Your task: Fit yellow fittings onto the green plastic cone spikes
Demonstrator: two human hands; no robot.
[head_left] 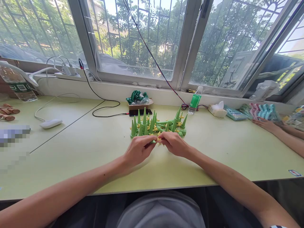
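Across the worktop [239, 145], a cluster of green cones [144, 118] stands seemingly built, tips mostly up, long axes near vertical, some tilted. On the cluster's near side, the left hand [139, 150] and right hand [174, 143], fingertips closed, pinch a small yellow piece [159, 138], work on it apparently unfinished; its axis is too hidden to tell.

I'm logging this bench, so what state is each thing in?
Left hand: fingertips pinched at a yellow piece
Right hand: likewise pinched
Green spikes: several upright
Phone: screen dark, cable attached
Tissue pack: open, tissue sticking out
Bottle beside it: upright
Cardboard box: open, filled
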